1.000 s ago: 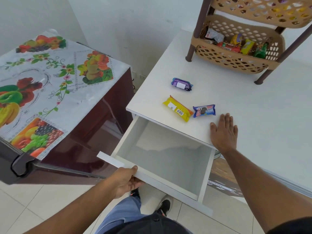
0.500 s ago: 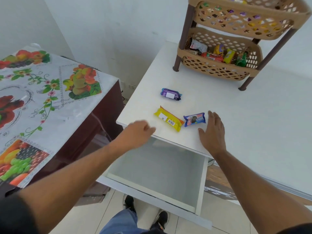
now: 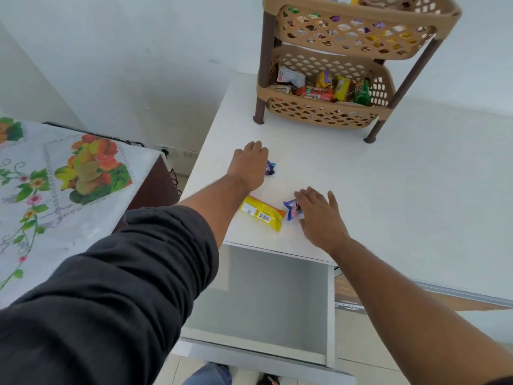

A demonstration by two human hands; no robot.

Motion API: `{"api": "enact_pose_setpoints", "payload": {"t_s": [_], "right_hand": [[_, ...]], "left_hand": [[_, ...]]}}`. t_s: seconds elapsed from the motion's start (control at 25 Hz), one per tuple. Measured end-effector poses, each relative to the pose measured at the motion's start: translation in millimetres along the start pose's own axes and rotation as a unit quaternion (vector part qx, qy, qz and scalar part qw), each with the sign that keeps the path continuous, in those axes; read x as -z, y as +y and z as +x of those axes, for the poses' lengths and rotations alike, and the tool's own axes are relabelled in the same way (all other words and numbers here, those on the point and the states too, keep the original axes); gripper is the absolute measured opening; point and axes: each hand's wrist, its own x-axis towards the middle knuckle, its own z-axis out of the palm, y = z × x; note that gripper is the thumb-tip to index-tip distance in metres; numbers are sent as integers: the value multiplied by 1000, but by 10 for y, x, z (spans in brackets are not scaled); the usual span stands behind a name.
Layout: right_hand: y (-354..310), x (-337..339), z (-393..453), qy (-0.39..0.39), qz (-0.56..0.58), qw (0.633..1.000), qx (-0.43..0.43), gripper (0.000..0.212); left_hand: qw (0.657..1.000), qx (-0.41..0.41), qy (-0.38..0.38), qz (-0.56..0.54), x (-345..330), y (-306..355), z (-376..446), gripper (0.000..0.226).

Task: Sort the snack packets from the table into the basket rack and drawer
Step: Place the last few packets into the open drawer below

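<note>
Three snack packets lie on the white table [image 3: 388, 190]. My left hand [image 3: 248, 166] reaches across and closes over the purple packet [image 3: 270, 168], so only its right end shows. A yellow packet [image 3: 262, 213] lies free near the front edge. My right hand [image 3: 319, 215] covers the right half of the blue biscuit packet [image 3: 291, 209], fingers on top and thumb at its near side. The white drawer [image 3: 330, 315] below the table edge stands pulled out, and no packets show inside. The tan basket rack [image 3: 319, 113] stands at the back, with several packets in its lower and upper baskets.
To the left stands a dark red cabinet under a fruit-print cloth [image 3: 55, 190]. The rack's brown legs [image 3: 260, 111] rest on the tabletop. My shoes and jeans [image 3: 211, 375] show on the tiled floor below the drawer front.
My left hand left the drawer front and moved up over the table onto the purple packet. My right hand slid left from flat on the table onto the blue packet.
</note>
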Motion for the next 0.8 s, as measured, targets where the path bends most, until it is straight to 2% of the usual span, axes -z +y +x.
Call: {"api": "enact_pose_setpoints", "payload": {"t_s": [0.08, 0.24, 0.4, 0.52, 0.68, 0.8], "right_hand": [[7, -32, -18, 10, -5, 1000, -11, 60], [37, -76, -64, 6, 13, 999, -48, 44], [53, -63, -204, 15, 52, 995, -78, 37], [-4, -5, -373, -3, 103, 989, -109, 38], [-48, 175, -537, -118, 165, 969, -142, 39], [-158, 419, -641, -262, 148, 947, -117, 44]], "left_hand": [[1000, -11, -21, 0, -103, -37, 71, 50], [997, -9, -82, 6, -232, -77, 125, 47], [996, -5, -90, 10, -251, -137, 50, 37], [996, -5, -81, -40, -139, -144, -91, 34], [979, -12, -3, -205, 285, 37, -517, 32], [952, -72, -67, -290, 638, 228, -1110, 30]]}}
